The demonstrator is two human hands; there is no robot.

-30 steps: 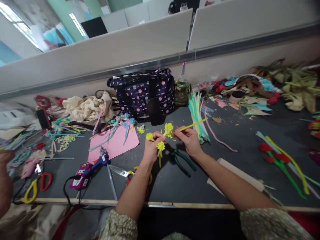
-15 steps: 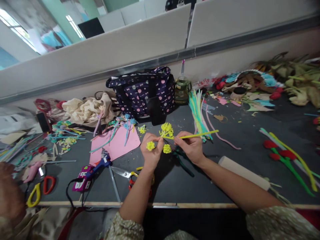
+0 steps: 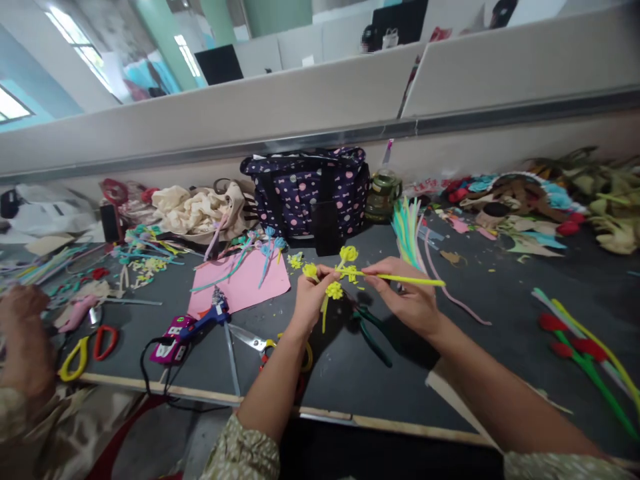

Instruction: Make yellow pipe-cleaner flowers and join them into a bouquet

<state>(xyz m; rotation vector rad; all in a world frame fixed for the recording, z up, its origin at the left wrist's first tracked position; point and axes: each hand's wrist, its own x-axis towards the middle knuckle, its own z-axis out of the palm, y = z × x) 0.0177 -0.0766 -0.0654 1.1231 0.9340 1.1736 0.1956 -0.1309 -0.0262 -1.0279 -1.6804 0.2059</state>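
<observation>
My left hand is closed on the stems of yellow pipe-cleaner flowers, whose fluffy heads show around its fingertips; one stem hangs below. In my right hand, thumb and fingers pinch a long yellow pipe cleaner. Its left end reaches across to the flower stems at my left fingertips, and the rest points right past the hand. Small yellow clippings lie on the dark table behind the flowers. Green-handled pliers rest beneath and between the hands.
Scissors, a blue glue gun and a pink sheet lie left. A dotted bag and a jar stand behind. Pipe cleaners are bundled behind my right hand; red flowers lie right. Another person's hand is far left.
The whole view has shifted, so the table things appear further right. The yellow flower heads have turned and spread in my left hand, and a hanging stem now shows. Both hands keep their grip.
</observation>
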